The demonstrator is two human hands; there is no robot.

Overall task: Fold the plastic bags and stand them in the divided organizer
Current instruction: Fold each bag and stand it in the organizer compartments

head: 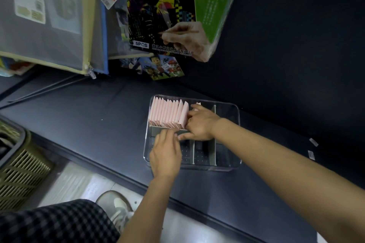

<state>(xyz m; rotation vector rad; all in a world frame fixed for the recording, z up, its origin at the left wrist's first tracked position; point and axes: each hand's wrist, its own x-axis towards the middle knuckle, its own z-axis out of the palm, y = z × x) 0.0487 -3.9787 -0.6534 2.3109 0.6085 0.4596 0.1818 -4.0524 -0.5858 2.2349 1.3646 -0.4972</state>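
While the folded pink bags (168, 113) are standing on edge in the rear-left compartment, their row is running left-right across the clear organizer (236, 134) at frame centre. It is sitting on a dark shelf (94, 124) against a dark wall; packaged goods (164, 10) are hanging upper left, a slatted basket (21, 171) is lying lower left. Right hand (200, 122) is pressing the row's right end, fingers curled on it. Left hand (166, 154) is resting flat, fingers relaxed, on the grey divider (156, 131).

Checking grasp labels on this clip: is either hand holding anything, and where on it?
Right hand presses the last pink bags in the row; whether it pinches one cannot be told. Left hand rests on the grey divider, holding nothing.
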